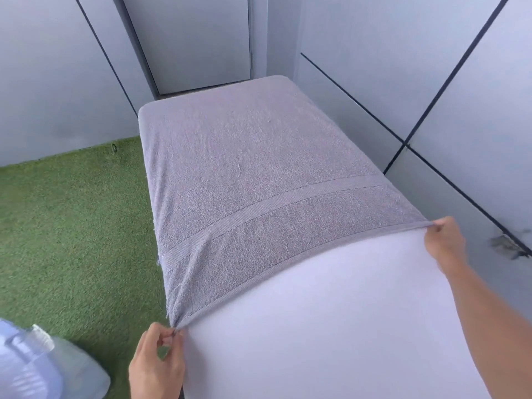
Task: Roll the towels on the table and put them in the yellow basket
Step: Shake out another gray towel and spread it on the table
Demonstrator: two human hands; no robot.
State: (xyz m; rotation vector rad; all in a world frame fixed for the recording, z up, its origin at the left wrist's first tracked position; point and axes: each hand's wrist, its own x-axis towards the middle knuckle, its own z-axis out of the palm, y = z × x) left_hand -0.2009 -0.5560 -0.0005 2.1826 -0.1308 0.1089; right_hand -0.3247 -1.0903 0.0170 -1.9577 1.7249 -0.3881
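Observation:
A grey towel (253, 168) lies spread flat over the far part of the white table (331, 326), with a woven band across it near its front hem. My left hand (157, 367) pinches the towel's near left corner at the table's left edge. At the right edge, my right hand (444, 243) pinches the near right corner. Between the two hands the hem is pulled taut in a curve. No yellow basket is in view.
Green artificial turf (72, 226) covers the floor to the left of the table. A large clear plastic water bottle (43, 367) stands at the lower left. Grey panelled walls (403, 67) close in behind and along the right side.

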